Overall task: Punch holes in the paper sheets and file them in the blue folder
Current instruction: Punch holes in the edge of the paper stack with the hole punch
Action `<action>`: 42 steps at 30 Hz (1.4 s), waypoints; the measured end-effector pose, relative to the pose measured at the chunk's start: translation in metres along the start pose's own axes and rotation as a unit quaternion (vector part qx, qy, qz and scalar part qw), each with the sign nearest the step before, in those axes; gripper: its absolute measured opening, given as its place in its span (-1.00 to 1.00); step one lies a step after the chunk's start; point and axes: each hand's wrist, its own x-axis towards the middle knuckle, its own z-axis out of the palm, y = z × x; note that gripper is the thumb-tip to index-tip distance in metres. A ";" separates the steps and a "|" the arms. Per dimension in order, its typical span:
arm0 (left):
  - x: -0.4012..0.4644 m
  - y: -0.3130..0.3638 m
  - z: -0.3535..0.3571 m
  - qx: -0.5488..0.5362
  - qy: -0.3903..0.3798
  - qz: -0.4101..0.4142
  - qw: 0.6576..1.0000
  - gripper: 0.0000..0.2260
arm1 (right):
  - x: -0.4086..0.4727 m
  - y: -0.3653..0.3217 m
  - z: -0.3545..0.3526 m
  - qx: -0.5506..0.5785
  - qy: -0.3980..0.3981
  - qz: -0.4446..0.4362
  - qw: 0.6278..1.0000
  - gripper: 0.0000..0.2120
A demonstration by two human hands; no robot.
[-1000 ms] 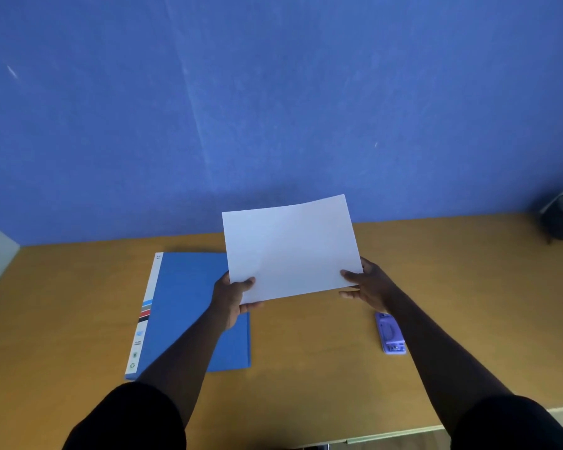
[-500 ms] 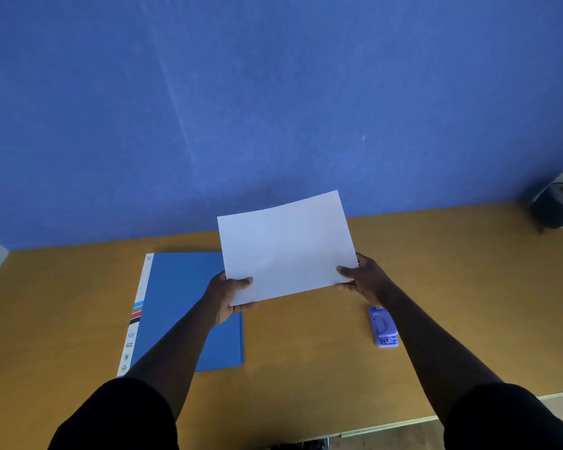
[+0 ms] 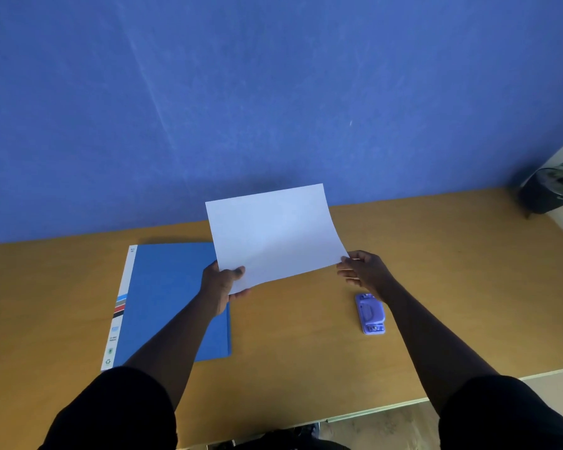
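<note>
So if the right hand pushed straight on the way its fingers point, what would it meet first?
The right hand points left, so it would run into the paper sheet that it already holds at the corner; beyond that, probably the left hand.

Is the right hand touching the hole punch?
Apart. The head view shows the right hand at the paper's corner, with bare table between it and the punch.
</note>
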 end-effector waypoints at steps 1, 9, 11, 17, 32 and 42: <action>0.000 -0.002 0.002 -0.001 0.002 0.000 1.000 -0.66 | 0.001 0.005 -0.005 -0.029 0.024 0.003 0.999 -0.78; 0.001 -0.008 0.012 -0.009 -0.002 -0.017 1.000 -0.65 | 0.017 0.071 -0.049 -0.445 0.136 0.091 0.880 -0.46; 0.000 -0.006 0.013 -0.006 -0.002 -0.016 1.000 -0.66 | 0.018 0.082 -0.051 -0.457 0.114 0.142 0.870 -0.48; -0.002 -0.003 0.014 0.001 0.000 -0.015 1.000 -0.68 | 0.014 0.090 -0.043 -0.467 0.085 0.133 0.870 -0.63; -0.006 0.000 0.005 -0.038 0.011 0.001 0.999 -0.70 | -0.029 0.048 0.036 0.079 0.018 0.103 0.991 -0.78; -0.011 0.007 -0.007 -0.046 0.018 0.000 0.999 -0.68 | -0.051 0.024 0.090 0.312 -0.029 0.138 0.940 -0.72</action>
